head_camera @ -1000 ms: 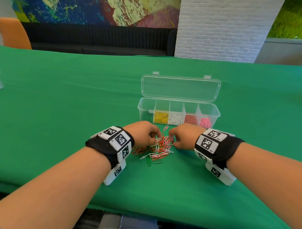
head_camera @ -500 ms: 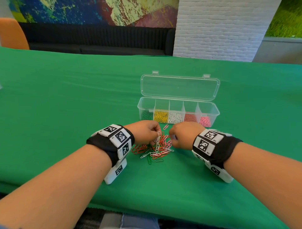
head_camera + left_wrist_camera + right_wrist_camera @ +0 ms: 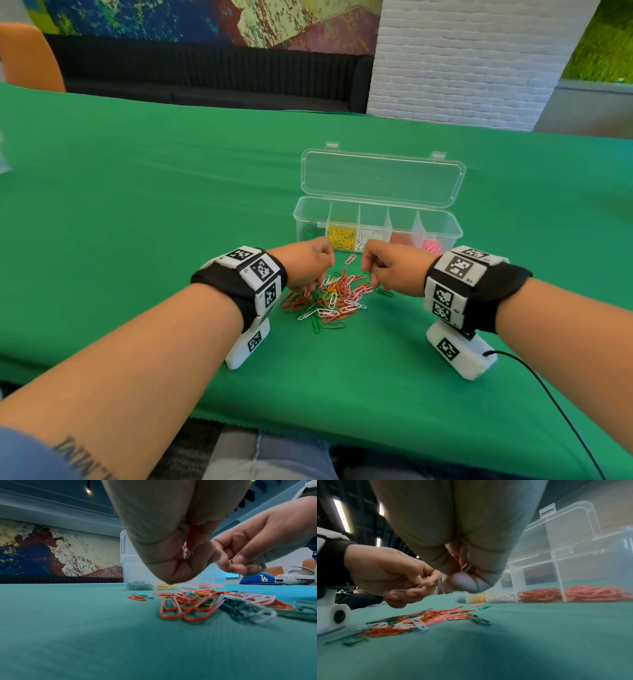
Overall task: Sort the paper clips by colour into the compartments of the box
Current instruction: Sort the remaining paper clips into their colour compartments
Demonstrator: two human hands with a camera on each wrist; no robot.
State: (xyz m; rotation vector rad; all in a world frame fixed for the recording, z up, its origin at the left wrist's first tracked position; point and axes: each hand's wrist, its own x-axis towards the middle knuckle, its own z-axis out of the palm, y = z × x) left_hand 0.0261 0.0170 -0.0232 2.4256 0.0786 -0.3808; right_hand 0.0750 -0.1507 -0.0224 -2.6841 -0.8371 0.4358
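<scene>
Green cloth (image 3: 137, 212) is covering the whole table, and a clear plastic box (image 3: 376, 226) is sitting just above the frame centre in the head view with its lid (image 3: 382, 178) standing open behind it. Its five compartments are holding sorted clips, from left to right green, yellow, white, red and pink. Below the box, at the centre of the frame, a loose pile of paper clips (image 3: 330, 298) is lying on the cloth in mixed red, pink, white, green and yellow, and one pink clip (image 3: 350, 259) is lying apart between pile and box. A black cable (image 3: 548, 394) is trailing toward the lower right. Behind the table a black sofa (image 3: 205, 78), a painted wall and a white brick pillar (image 3: 462, 58) are filling the top of the frame; an orange chair (image 3: 27, 58) is showing at upper left. In the left wrist view a blue cap (image 3: 257, 578) and a white headset (image 3: 295, 578) are resting at the right edge.

Both forearms are reaching in from the bottom corners, each wearing a black band with printed markers. The left hand (image 3: 305, 267) is hovering over the pile's left side, knuckles up, fingers curled and pinching a few pale clips (image 3: 185, 553). The right hand (image 3: 390, 267) is hanging over the pile's right side, fingertips bunched downward and pinching clips (image 3: 466, 566) whose colour I cannot tell for certain.
</scene>
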